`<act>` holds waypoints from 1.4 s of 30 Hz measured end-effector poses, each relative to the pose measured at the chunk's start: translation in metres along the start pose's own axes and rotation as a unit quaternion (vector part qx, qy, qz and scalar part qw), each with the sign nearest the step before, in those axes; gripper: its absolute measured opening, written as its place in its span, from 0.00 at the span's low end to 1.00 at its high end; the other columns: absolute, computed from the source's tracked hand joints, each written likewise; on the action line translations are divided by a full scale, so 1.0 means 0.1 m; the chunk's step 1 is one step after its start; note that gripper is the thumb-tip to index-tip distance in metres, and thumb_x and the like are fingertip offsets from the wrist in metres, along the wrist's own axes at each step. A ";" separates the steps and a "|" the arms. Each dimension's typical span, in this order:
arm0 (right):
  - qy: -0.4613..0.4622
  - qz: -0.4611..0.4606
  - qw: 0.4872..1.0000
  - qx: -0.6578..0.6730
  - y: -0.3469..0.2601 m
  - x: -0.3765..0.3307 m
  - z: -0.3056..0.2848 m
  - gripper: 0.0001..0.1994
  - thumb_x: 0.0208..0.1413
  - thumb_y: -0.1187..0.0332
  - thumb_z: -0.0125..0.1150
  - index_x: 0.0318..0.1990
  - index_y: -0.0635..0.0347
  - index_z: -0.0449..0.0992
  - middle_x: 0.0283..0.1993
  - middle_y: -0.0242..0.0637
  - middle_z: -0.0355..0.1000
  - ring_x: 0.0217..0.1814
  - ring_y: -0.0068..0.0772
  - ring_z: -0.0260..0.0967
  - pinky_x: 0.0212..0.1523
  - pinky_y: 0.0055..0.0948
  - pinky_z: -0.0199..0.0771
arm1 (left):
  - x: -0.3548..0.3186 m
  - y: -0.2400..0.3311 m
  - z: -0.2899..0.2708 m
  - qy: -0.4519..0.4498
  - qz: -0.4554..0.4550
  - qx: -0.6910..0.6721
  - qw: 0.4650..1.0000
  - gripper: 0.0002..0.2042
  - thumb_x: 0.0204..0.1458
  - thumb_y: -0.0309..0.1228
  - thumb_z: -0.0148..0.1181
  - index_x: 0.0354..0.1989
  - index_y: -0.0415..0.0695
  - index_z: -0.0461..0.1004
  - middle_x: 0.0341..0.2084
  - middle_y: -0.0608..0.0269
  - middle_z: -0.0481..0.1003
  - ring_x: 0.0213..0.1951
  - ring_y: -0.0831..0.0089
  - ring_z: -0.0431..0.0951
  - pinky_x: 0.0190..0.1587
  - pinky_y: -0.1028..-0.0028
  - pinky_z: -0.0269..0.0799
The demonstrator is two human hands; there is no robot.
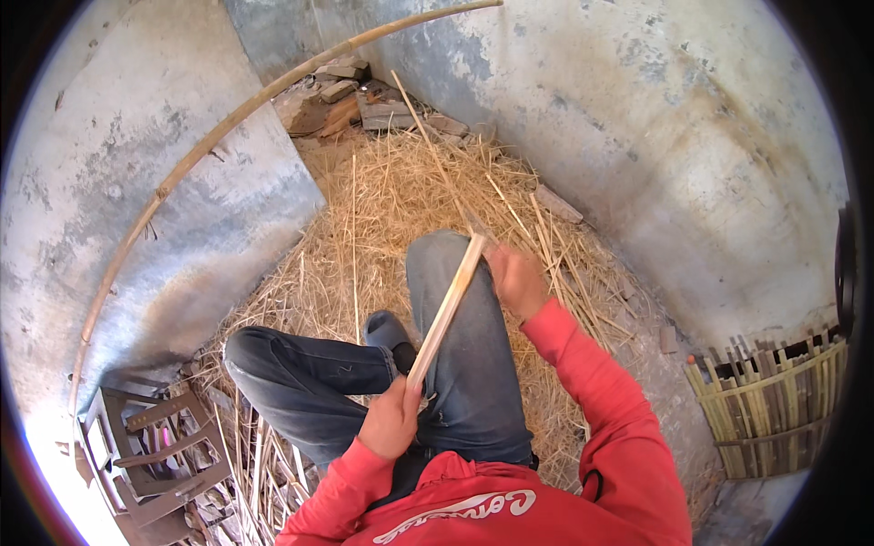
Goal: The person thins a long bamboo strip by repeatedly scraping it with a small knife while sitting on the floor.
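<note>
A flat, pale bamboo strip [448,309] slants across my raised right thigh, its far end near the knee. My left hand [390,423] is closed round its near end, low in front of my body. At the far end is my right hand [517,278], fingers curled and slightly blurred. A narrow greyish-brown piece shows just beyond those fingers; I cannot tell whether it is a blade or more bamboo. From about there a long thin bamboo sliver [428,136] runs away toward the far corner.
Shavings [382,191] and loose slivers cover the floor. A long bent bamboo pole [209,141] arcs along the left wall. Bricks [341,89] lie in the far corner. A slatted bamboo basket [774,409] stands at right, a dark wooden frame [173,455] at lower left.
</note>
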State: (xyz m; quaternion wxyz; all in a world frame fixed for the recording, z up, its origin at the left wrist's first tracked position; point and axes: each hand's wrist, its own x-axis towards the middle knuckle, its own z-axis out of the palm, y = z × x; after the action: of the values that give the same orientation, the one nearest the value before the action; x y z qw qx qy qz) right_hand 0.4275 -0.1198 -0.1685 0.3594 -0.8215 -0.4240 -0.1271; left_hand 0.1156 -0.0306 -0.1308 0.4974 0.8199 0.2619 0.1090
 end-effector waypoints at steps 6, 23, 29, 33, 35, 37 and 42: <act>0.036 0.079 0.996 -0.004 0.45 0.14 -0.13 0.25 0.72 0.54 0.47 0.29 0.66 0.74 0.20 0.57 0.68 0.21 0.58 0.69 0.25 0.50 0.64 | -0.74 -0.13 -0.59 -0.085 -0.135 -0.020 0.987 0.17 0.71 0.37 0.49 0.30 0.40 0.72 0.14 0.62 0.69 0.18 0.74 0.72 0.25 0.69 0.66; -0.098 0.044 0.992 0.065 -0.50 -0.11 -0.31 0.26 0.66 0.50 0.56 0.19 0.60 0.73 0.16 0.49 0.68 0.18 0.56 0.70 0.21 0.49 0.66 | 0.00 0.13 -0.38 -0.023 -0.023 0.051 0.998 0.13 0.70 0.32 0.50 0.33 0.37 0.70 0.17 0.48 0.70 0.20 0.48 0.73 0.25 0.60 0.66; -0.017 -0.007 0.999 -0.036 -0.24 0.07 -0.18 0.26 0.64 0.46 0.58 0.22 0.58 0.75 0.16 0.48 0.70 0.19 0.55 0.71 0.20 0.48 0.69 | -0.07 0.15 -0.27 0.004 -0.022 0.010 1.000 0.14 0.70 0.32 0.50 0.32 0.36 0.69 0.18 0.45 0.71 0.23 0.43 0.76 0.27 0.58 0.67; -0.026 -0.014 1.000 -0.008 -0.33 0.17 -0.21 0.26 0.64 0.45 0.58 0.23 0.57 0.76 0.16 0.46 0.70 0.19 0.53 0.72 0.20 0.47 0.69 | -0.04 0.16 -0.25 0.015 -0.018 0.017 1.000 0.14 0.70 0.32 0.50 0.32 0.36 0.68 0.18 0.45 0.72 0.24 0.43 0.76 0.27 0.58 0.68; -0.039 -0.032 0.998 -0.031 -0.42 0.17 -0.23 0.26 0.65 0.45 0.57 0.23 0.57 0.76 0.16 0.46 0.70 0.18 0.52 0.72 0.20 0.47 0.69 | -0.02 0.13 -0.25 0.020 -0.023 0.034 0.999 0.14 0.70 0.32 0.50 0.32 0.36 0.68 0.19 0.45 0.72 0.24 0.43 0.77 0.27 0.58 0.69; -0.069 -0.045 0.996 -0.043 -0.47 0.14 -0.26 0.26 0.65 0.45 0.57 0.23 0.57 0.77 0.16 0.46 0.71 0.18 0.52 0.72 0.19 0.47 0.69 | -0.03 0.12 -0.26 0.021 -0.018 0.034 0.999 0.14 0.70 0.31 0.50 0.32 0.36 0.69 0.19 0.45 0.73 0.24 0.43 0.77 0.27 0.58 0.69; -0.053 -0.053 0.996 -0.054 -0.37 0.25 -0.28 0.25 0.64 0.46 0.58 0.23 0.57 0.77 0.16 0.45 0.71 0.17 0.50 0.72 0.18 0.46 0.69 | 0.00 0.12 -0.23 0.026 -0.008 0.016 1.000 0.14 0.70 0.32 0.49 0.31 0.36 0.69 0.19 0.45 0.73 0.24 0.44 0.77 0.27 0.58 0.69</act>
State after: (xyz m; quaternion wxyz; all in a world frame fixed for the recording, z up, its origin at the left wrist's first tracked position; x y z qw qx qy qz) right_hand 0.4164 -0.1103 -0.1182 0.2843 -0.8214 -0.4784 -0.1249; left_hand 0.1094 -0.0178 -0.1090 0.4782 0.8223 0.2833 0.1220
